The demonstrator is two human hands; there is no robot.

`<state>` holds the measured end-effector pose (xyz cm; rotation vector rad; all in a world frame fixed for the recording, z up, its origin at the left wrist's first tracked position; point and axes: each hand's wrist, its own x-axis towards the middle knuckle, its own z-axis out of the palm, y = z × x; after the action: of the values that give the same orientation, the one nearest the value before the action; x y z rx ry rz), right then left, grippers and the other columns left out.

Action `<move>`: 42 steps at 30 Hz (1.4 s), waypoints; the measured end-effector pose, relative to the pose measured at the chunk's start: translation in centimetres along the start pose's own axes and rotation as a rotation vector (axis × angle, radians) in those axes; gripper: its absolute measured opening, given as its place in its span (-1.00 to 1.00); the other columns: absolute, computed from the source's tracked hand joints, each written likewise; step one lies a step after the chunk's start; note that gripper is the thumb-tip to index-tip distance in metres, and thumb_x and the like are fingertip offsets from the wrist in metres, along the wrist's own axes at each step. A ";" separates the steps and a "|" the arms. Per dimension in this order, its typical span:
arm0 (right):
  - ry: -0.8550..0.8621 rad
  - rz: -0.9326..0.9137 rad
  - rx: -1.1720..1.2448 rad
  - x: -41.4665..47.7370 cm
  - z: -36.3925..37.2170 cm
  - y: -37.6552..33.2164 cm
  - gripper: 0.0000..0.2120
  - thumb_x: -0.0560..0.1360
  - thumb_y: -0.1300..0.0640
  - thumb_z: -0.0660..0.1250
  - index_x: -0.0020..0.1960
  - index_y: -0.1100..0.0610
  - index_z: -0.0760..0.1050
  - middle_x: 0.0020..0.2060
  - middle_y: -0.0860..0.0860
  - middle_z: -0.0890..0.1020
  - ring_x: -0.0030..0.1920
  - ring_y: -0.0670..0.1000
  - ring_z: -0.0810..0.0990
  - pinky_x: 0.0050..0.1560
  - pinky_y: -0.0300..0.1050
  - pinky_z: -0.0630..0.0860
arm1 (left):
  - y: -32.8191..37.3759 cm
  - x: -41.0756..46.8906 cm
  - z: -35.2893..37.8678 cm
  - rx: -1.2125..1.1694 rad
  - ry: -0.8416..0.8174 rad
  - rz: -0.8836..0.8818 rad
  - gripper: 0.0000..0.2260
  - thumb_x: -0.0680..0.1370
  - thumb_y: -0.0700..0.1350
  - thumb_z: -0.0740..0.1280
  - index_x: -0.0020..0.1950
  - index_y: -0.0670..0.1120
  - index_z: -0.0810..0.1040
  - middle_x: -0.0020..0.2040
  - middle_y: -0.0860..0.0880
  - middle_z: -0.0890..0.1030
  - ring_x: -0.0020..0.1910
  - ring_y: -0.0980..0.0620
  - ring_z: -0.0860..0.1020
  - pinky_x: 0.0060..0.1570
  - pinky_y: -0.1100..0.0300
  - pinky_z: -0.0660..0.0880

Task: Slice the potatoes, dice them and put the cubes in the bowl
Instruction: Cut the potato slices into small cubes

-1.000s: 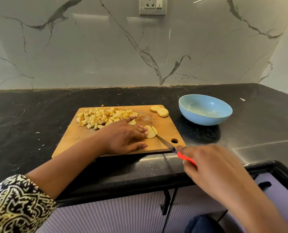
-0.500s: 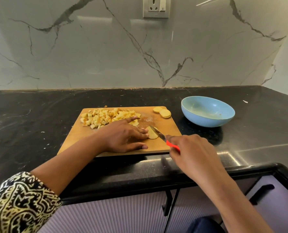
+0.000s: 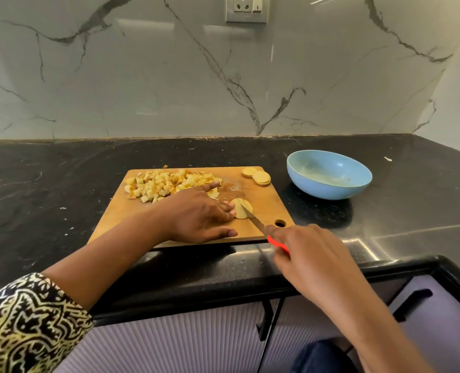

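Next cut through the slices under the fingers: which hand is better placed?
Right. The right hand grips the knife, and its blade is on the potato slices. The left hand lies flat with its fingertips pinning those slices, so it suits holding, not cutting.

Left sleeve (image 3: pixel 27 321) black with cream-yellow zigzag print, ending mid-forearm; right forearm (image 3: pixel 358 305) bare.

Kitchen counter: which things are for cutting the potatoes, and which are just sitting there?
For the job: knife, cutting board, potato slices, potato cubes, blue bowl.
Just there: wall socket, cupboard handle.
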<state>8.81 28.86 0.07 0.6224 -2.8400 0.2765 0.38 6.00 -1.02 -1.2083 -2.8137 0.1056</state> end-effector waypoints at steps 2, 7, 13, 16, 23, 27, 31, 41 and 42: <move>-0.001 0.006 -0.011 -1.0 -0.8 0.1 -0.59 0.59 0.06 0.13 0.42 -0.16 0.34 -0.08 -0.13 0.62 -0.14 -0.09 0.57 -0.20 -0.22 0.47 | 0.0 0.0 0.0 -0.004 0.021 0.001 -0.43 0.55 0.27 -0.01 0.38 -0.03 0.42 0.37 0.06 0.44 0.39 0.24 0.31 0.48 0.11 -0.22; -0.035 -0.005 -0.049 -1.5 -2.7 0.3 -0.65 0.56 0.05 0.17 0.32 -0.15 0.45 -0.02 -0.14 0.63 -0.13 -0.09 0.57 -0.32 -0.26 0.38 | 0.1 -0.3 0.4 0.063 0.050 0.022 -0.35 0.53 0.31 -0.11 0.40 -0.04 0.41 0.37 0.03 0.45 0.40 0.21 0.31 0.48 0.11 -0.19; 0.042 0.039 -0.025 -1.0 -3.0 0.3 -0.70 0.57 0.04 0.17 0.26 -0.15 0.48 -0.21 -0.11 0.59 -0.21 -0.06 0.56 -0.31 -0.23 0.42 | -0.1 -0.8 0.0 0.099 0.026 0.010 -0.36 0.52 0.31 -0.17 0.45 0.02 0.31 0.42 0.07 0.37 0.38 0.31 0.18 0.46 0.09 -0.28; 0.092 0.057 0.030 0.4 -1.5 -0.4 -0.63 0.59 0.04 0.18 0.38 -0.15 0.40 -0.16 -0.10 0.61 -0.21 -0.08 0.57 -0.23 -0.19 0.53 | -0.1 -0.8 -0.2 0.127 0.038 0.006 -0.40 0.55 0.30 -0.17 0.44 0.04 0.31 0.40 0.09 0.38 0.40 0.27 0.24 0.46 0.07 -0.29; 0.060 0.048 0.067 1.9 0.2 -0.8 -0.61 0.59 0.02 0.18 0.41 -0.14 0.36 -0.10 -0.07 0.62 -0.16 -0.06 0.57 -0.15 -0.15 0.56 | -0.3 -0.8 -0.2 0.095 0.046 -0.005 -0.42 0.56 0.31 -0.14 0.39 0.06 0.39 0.35 0.12 0.45 0.38 0.29 0.29 0.49 0.05 -0.24; 0.028 0.033 -0.021 3.2 0.9 -1.2 -0.66 0.60 0.07 0.16 0.36 -0.07 0.42 -0.14 -0.03 0.55 -0.20 -0.02 0.49 -0.33 -0.18 0.40 | -0.2 -0.7 -0.1 0.061 0.062 -0.007 -0.42 0.55 0.30 -0.11 0.35 0.05 0.45 0.31 0.12 0.50 0.36 0.30 0.32 0.46 0.11 -0.27; -0.043 0.012 -0.102 4.2 1.5 -2.3 -0.74 0.61 0.14 0.16 0.27 0.04 0.45 -0.25 -0.02 0.39 -0.26 -0.02 0.38 -0.41 -0.21 0.22 | -0.1 -0.6 -0.1 0.068 0.057 -0.018 -0.42 0.56 0.30 -0.11 0.35 0.04 0.46 0.31 0.11 0.50 0.35 0.31 0.31 0.47 0.10 -0.27; -0.024 0.009 -0.051 -1.6 -1.3 -1.5 -0.67 0.59 0.06 0.11 0.33 -0.07 0.42 -0.06 -0.09 0.60 -0.10 -0.05 0.57 -0.23 -0.22 0.45 | 0.0 -0.7 -0.2 0.007 0.000 -0.045 -0.34 0.50 0.35 -0.17 0.39 0.07 0.40 0.36 0.15 0.44 0.38 0.34 0.25 0.45 0.13 -0.28; -0.036 0.002 -0.056 -1.5 -1.7 -1.3 -0.69 0.58 0.05 0.12 0.29 -0.06 0.45 -0.07 -0.09 0.60 -0.11 -0.05 0.57 -0.25 -0.22 0.45 | 0.0 -0.8 -0.2 -0.020 -0.003 -0.055 -0.34 0.49 0.36 -0.16 0.39 0.07 0.40 0.37 0.15 0.42 0.38 0.34 0.23 0.46 0.14 -0.25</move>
<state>11.02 28.72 1.52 0.6197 -2.8714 0.1877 0.95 5.48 -0.85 -1.1348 -2.8542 0.0765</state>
